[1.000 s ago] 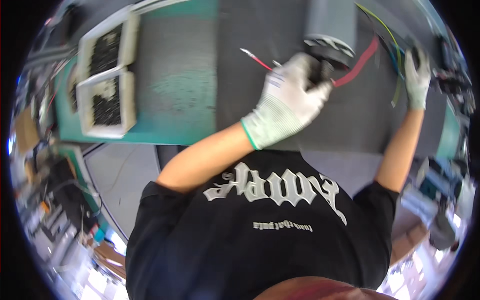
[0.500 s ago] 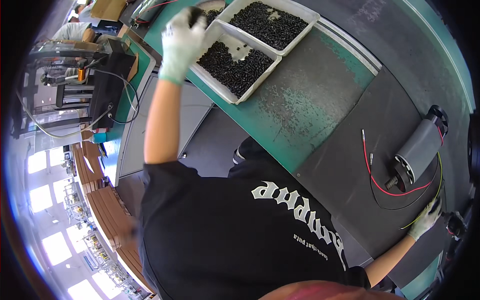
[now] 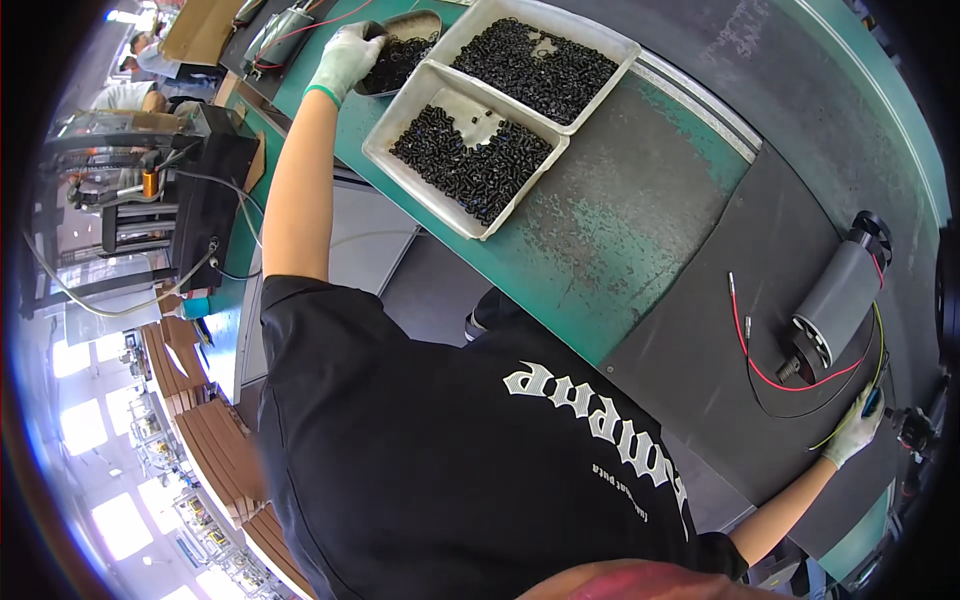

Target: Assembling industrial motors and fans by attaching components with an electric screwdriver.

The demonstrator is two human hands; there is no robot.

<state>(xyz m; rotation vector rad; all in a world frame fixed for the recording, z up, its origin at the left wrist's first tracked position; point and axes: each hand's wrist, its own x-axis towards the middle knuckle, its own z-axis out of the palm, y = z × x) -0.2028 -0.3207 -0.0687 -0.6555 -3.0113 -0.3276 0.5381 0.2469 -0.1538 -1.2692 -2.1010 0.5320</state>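
My left hand point(image 3: 350, 58), in a white glove, reaches to a small oval metal tray point(image 3: 428, 22) holding thin black rings point(image 3: 398, 62). Its fingers are bent at the tray's left side, and the fingertips are too dark to read. My right hand point(image 3: 856, 428), also gloved, lies far right on the dark mat, closed around something dark I cannot make out. Beside it passes a yellow-green wire point(image 3: 881, 345). Above that hand lies a grey cylindrical motor point(image 3: 838, 290) with a threaded shaft, a red wire point(image 3: 741, 325) and a black wire.
Two white plastic bins, the nearer point(image 3: 468, 222) and the farther point(image 3: 612, 90), hold many small black parts beside the oval tray. A second motor point(image 3: 285, 35) lies at the far left. A black machine point(image 3: 205, 190) with cables and stacked brown cardboard point(image 3: 215, 450) stand left.
My left hand has come down and left, from above the bins' corner to the oval tray, uncovering the nearer bin. My right hand has shifted slightly, staying beside the motor's wires.
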